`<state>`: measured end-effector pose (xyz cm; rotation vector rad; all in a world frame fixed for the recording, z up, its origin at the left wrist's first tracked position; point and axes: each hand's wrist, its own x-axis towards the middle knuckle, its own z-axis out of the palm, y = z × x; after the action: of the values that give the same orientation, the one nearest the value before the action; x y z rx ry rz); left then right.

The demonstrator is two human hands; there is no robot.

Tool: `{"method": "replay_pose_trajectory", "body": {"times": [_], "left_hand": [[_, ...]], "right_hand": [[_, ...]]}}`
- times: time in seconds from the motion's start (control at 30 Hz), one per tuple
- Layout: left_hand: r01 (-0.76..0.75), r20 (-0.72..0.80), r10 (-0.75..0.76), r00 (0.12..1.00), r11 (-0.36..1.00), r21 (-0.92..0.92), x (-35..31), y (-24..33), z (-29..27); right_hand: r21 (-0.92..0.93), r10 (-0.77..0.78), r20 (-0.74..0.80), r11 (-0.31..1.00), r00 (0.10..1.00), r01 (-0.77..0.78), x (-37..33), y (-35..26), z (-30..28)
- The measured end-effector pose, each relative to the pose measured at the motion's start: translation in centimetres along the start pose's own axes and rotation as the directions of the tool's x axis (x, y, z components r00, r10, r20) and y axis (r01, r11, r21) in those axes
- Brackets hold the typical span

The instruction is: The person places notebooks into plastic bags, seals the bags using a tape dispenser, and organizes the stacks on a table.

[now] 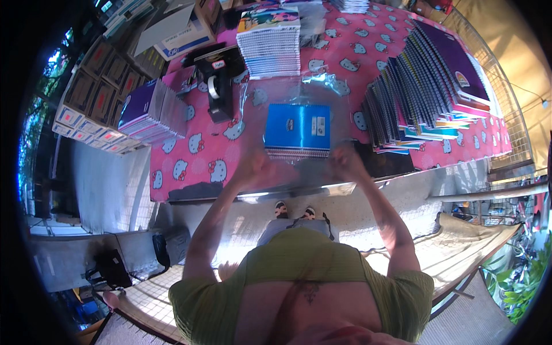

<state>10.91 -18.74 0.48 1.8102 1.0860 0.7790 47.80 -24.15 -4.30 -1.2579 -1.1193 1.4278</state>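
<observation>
A glossy blue spiral-bound notebook [297, 127] lies in or on clear plastic film [328, 83] atop the pink cat-print table [198, 161], seemingly centred for two-handed reach. Left hand [253, 167] and right hand [347, 164] flank its near corners; through the blur, I can't tell whether their fingers pinch anything.

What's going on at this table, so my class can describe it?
A person's left hand and right hand, both blurred, are near the closer corners of a blue spiral notebook. Clear plastic surrounds it; whether it's inside or on top is unclear. A black tape dispenser stands to the left, a tall notebook stack to the right.
</observation>
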Motion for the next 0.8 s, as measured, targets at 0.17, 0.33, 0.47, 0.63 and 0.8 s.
{"method": "replay_pose_trajectory", "body": {"times": [0.17,0.33,0.47,0.63,0.8], "left_hand": [[-0.3,0.271,0.21,0.939,0.886,0.353,-4.8,-1.6,-1.8],[-0.024,0.288,-0.056,0.956,0.964,0.265,-4.4,0.3,-1.6],[-0.045,0.358,-0.079,0.93,0.944,0.327,-3.8,1.3,-1.3],[0.103,0.247,-0.15,0.957,0.976,0.192,-4.1,2.4,-0.4],[-0.085,0.322,-0.039,0.946,0.929,0.36,-4.5,0.9,-1.6]], "right_hand": [[-0.664,-0.114,0.406,0.645,0.907,0.379,-3.9,-2.8,2.7],[-0.707,-0.115,0.332,0.627,0.936,0.327,-5.6,-7.6,5.0],[-0.801,-0.124,0.422,0.413,0.898,0.434,-5.7,-4.1,3.2],[-0.777,-0.135,0.395,0.478,0.909,0.409,-5.7,-6.8,4.4],[-0.796,-0.105,0.423,0.431,0.9,0.424,-5.6,-6.3,3.5]]}}
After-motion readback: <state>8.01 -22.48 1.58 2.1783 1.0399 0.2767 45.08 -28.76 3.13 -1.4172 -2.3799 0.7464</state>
